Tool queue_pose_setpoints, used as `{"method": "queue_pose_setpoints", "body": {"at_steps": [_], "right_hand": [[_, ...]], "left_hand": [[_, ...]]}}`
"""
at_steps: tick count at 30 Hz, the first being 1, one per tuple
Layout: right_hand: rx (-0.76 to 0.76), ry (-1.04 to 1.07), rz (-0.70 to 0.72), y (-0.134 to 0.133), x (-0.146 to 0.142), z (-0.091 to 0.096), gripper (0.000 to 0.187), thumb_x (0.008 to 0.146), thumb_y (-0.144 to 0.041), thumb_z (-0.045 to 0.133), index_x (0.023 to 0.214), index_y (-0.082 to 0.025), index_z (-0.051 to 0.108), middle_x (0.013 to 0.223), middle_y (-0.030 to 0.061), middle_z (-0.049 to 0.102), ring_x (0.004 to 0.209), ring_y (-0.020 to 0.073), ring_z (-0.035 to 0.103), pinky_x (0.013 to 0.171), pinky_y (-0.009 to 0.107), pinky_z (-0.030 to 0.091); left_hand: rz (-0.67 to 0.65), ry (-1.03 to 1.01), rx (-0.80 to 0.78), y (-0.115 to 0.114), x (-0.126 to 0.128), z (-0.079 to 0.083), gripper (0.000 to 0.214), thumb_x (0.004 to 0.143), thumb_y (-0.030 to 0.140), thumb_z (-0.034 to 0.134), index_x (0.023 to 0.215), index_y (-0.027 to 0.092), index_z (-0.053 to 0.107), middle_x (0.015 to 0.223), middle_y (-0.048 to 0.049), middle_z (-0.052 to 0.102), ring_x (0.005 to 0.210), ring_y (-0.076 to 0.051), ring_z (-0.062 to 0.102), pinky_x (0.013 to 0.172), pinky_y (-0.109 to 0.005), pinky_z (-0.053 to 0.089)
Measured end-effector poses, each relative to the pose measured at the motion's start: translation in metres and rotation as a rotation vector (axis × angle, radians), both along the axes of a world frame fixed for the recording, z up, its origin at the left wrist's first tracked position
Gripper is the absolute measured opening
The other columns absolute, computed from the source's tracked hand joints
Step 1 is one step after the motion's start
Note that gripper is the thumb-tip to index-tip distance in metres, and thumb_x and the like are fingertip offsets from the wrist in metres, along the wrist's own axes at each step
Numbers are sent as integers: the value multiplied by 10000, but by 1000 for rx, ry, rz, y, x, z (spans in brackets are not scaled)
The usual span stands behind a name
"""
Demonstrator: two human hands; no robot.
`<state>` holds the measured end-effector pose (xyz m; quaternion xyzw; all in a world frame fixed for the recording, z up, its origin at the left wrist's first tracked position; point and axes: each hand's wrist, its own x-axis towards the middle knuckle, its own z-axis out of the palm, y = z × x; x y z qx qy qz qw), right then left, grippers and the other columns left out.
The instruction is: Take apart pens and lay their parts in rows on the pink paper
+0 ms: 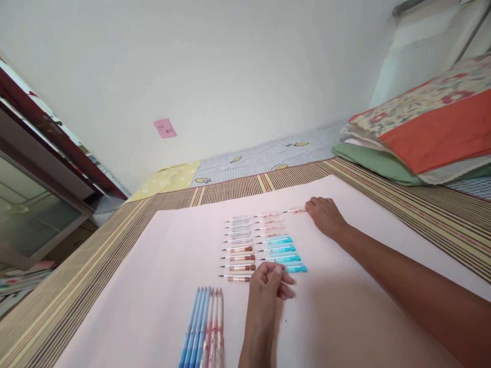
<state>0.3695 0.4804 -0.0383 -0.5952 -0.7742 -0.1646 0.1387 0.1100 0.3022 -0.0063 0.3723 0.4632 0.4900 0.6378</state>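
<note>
Two rows of small pens lie on a pale pink sheet [153,266]: a left row with clear and brown ends [240,250], a right row with pink and turquoise ends [282,245]. My right hand [325,215] reaches to the far end and pinches a pink-ended pen [295,210] above the right row. My left hand [268,289] is closed, fingers curled, at the near end of the rows, pinching the last pen there; what it holds is mostly hidden. A bundle of blue and pink pens [205,327] lies close to my left wrist.
The sheet lies on a striped bamboo mat [57,301] over a bed. Folded quilts and a pillow [429,128] stack at the right. A pink note [164,128] sticks to the white wall. A dark-framed cabinet [42,168] stands at the left.
</note>
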Motion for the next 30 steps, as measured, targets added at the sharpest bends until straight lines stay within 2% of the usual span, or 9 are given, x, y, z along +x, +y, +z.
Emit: {"method": "queue_pose_setpoints", "body": {"at_steps": [7,14,19,30], "right_hand": [[-11,95,-39,-4,6,-4,249,1016,-149,421,940,-134,658,987,131,667,902,257,559,768,369,291],[-64,282,-146,-2,11,-4,150,934,-156,525,841,-165,643,957,96,664,879,229,580,721,335,326],[-98,272,-154,-2,8,-4,168,949,-194,532,846,-170,662,968,97,651,897,235,578,736,340,347],[-73,261,-127,-11,5,-7,214,954,-183,490,854,-163,678,964,116,656,881,244,578,729,350,356]], "left_hand": [[2,11,-8,0,1,2,463,783,563,781,910,131,672,760,-75,751,516,-107,604,552,-231,372],[12,4,-12,0,1,2,464,765,568,795,891,137,678,752,-75,750,515,-113,604,552,-237,375],[2,-8,-10,0,2,1,457,780,559,785,897,134,669,754,-69,747,512,-104,599,552,-232,368],[2,-9,-16,-2,2,4,467,772,570,789,898,135,673,754,-66,742,518,-106,606,561,-232,372]]}}
